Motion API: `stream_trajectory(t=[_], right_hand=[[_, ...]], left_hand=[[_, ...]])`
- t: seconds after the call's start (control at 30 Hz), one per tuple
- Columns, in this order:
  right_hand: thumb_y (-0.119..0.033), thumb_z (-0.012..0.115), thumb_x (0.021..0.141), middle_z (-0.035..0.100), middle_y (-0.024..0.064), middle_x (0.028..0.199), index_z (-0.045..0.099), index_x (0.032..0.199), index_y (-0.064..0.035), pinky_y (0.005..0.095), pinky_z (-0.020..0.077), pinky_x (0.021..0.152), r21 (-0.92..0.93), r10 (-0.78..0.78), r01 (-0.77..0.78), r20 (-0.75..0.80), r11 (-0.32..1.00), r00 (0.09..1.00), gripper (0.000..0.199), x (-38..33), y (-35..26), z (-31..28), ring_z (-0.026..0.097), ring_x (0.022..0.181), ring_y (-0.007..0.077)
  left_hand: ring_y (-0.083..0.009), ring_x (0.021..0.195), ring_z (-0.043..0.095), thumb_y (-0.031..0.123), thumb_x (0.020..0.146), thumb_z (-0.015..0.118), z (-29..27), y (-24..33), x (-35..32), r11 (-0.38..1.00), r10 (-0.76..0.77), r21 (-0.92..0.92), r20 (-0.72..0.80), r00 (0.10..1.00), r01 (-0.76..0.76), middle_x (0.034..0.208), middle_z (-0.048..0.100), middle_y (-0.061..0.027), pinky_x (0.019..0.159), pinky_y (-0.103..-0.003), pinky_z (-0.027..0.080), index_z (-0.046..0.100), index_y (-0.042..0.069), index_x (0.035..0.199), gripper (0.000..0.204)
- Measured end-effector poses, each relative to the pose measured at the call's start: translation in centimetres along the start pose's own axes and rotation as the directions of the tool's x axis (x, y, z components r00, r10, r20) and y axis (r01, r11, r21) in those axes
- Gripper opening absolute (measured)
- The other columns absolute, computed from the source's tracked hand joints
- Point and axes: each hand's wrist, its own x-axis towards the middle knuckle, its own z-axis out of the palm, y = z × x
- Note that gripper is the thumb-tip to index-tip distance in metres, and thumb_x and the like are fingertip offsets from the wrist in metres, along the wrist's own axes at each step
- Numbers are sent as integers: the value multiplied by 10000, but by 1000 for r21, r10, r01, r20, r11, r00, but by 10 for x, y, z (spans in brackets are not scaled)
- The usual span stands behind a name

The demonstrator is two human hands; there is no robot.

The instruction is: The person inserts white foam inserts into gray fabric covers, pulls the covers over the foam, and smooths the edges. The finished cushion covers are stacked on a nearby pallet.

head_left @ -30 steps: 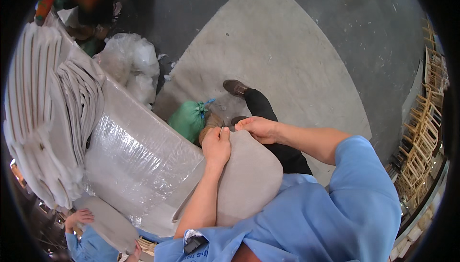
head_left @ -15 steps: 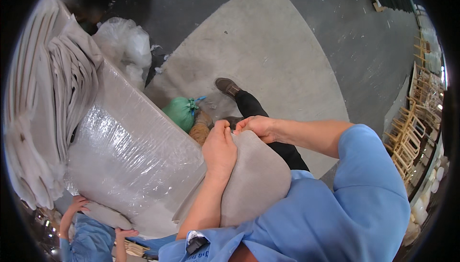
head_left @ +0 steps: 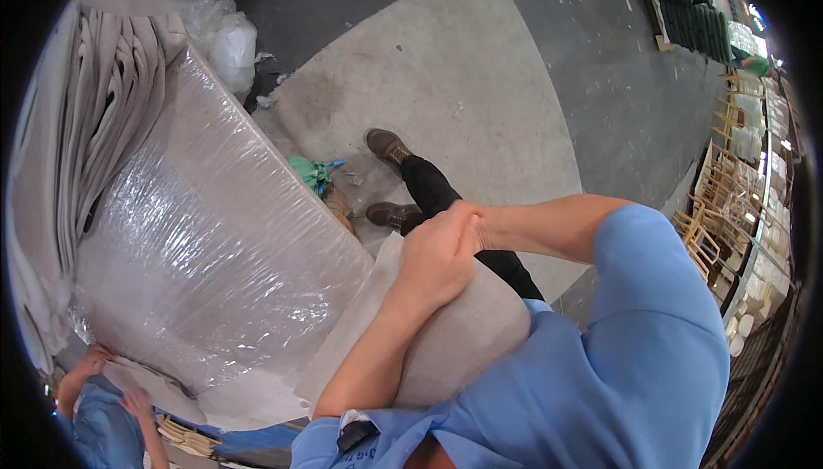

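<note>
I hold a beige fabric-covered cushion panel (head_left: 463, 340) against my body. My left hand (head_left: 433, 259) lies over its upper edge with fingers curled on the fabric. My right hand (head_left: 467, 220) meets it at the same edge, fingers pinching the fabric there. Both hands touch each other. The panel's lower part is hidden behind my left forearm and blue shirt. My shoes (head_left: 390, 147) stand on the floor beyond the panel.
A large stack wrapped in clear plastic film (head_left: 197, 272) fills the left, with grey fabric sheets (head_left: 94, 126) draped behind it. A green bag (head_left: 310, 173) lies at its foot. Another person's hands (head_left: 94, 362) reach in at lower left. Wooden chair frames (head_left: 729, 203) line the right.
The view has shifted closer to the wrapped stack. My hands have stayed together at the panel's upper edge, and the panel has come nearer to my chest.
</note>
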Motion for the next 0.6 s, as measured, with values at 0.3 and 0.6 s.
stream_trajectory(t=[0.3, 0.6], right_hand=[[-302, 564, 1086, 752, 154, 1224, 727, 1179, -46, 461, 589, 982, 286, -72, 3, 232, 958, 970, 317, 34, 35, -19, 729, 1091, 257], [-559, 500, 1111, 649, 62, 1295, 494, 1497, -98, 372, 545, 921, -371, -437, 298, -381, 880, 815, 601, -122, 47, 64, 630, 1117, 176]], left_hand=[[-287, 762, 735, 127, 1043, 531, -2, -14, -17, 990, -124, 46, -203, 971, 136, 835, 741, -188, 710, -393, 547, 670, 15, 1050, 178], [-376, 752, 730, 155, 1039, 513, -4, -23, -22, 972, -233, -49, -248, 940, 228, 790, 714, -217, 719, -475, 546, 667, 7, 1029, 214]])
